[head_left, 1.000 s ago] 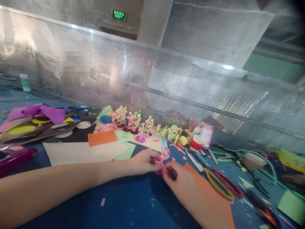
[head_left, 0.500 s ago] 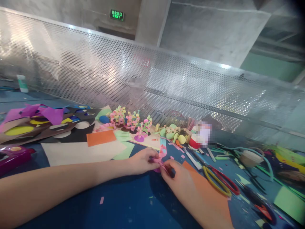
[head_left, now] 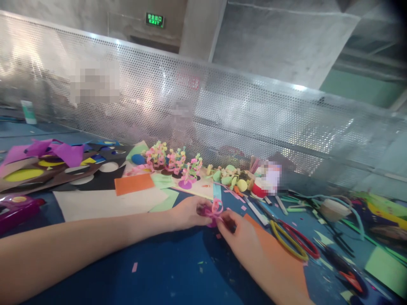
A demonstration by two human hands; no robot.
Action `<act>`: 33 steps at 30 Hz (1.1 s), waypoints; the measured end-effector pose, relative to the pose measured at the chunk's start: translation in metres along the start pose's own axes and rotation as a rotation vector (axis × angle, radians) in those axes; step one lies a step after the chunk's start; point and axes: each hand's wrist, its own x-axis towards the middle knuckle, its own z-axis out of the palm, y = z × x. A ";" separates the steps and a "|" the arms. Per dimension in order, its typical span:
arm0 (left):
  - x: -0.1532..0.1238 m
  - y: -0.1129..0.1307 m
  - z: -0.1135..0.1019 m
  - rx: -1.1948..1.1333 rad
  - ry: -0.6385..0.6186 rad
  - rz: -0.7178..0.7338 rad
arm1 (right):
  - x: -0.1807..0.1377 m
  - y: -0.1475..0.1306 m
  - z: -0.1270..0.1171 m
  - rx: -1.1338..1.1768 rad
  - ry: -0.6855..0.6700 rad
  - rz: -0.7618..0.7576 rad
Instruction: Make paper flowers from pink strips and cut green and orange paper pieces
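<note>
Pinching a curled pink paper strip (head_left: 214, 215) between them, the left hand (head_left: 189, 213) and right hand (head_left: 240, 234) have their fingers narrow. Yellow-and-red-handled metal scissors (head_left: 276, 220) lie right of the fingers.

lit green sign (head_left: 154, 20): "安全出口 / exit" | red lettering (head_left: 188, 82) at mesh panel (head_left: 254, 114): too blurred to read

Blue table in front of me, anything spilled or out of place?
A pink scrap lies loose on the blue table, closer in than the left hand and apart from the pink bits beyond the right hand, so it looks stray. No spill shows.
</note>
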 end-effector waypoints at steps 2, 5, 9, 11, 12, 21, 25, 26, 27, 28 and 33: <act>0.000 0.001 0.000 -0.021 -0.021 -0.002 | 0.000 0.000 0.000 0.041 -0.002 0.005; 0.001 -0.001 0.000 -0.040 -0.016 -0.014 | 0.000 -0.001 -0.001 0.084 -0.023 0.015; 0.002 -0.006 0.000 -0.048 -0.007 -0.027 | 0.000 -0.001 0.000 0.039 -0.015 -0.007; 0.002 -0.007 0.000 -0.045 -0.007 -0.027 | 0.000 -0.001 0.000 0.015 -0.019 -0.016; 0.002 -0.006 0.000 -0.043 -0.007 -0.026 | 0.000 0.000 0.000 0.009 -0.023 -0.019; -0.002 0.009 0.001 -0.025 -0.024 0.005 | -0.002 -0.004 0.000 -0.079 -0.001 -0.075; -0.002 0.010 0.002 -0.037 -0.012 -0.006 | -0.002 -0.004 -0.001 -0.080 0.004 -0.072; -0.002 0.009 0.002 -0.038 -0.008 -0.011 | -0.002 -0.004 -0.001 -0.081 0.003 -0.070; -0.001 0.007 0.001 -0.037 0.001 -0.017 | -0.003 -0.003 -0.001 -0.083 0.004 -0.069; -0.001 0.006 0.001 -0.034 0.017 -0.026 | -0.003 -0.004 -0.001 -0.088 0.009 -0.072; -0.001 0.000 -0.001 -0.033 0.132 -0.104 | -0.007 -0.007 -0.002 -0.089 0.049 -0.125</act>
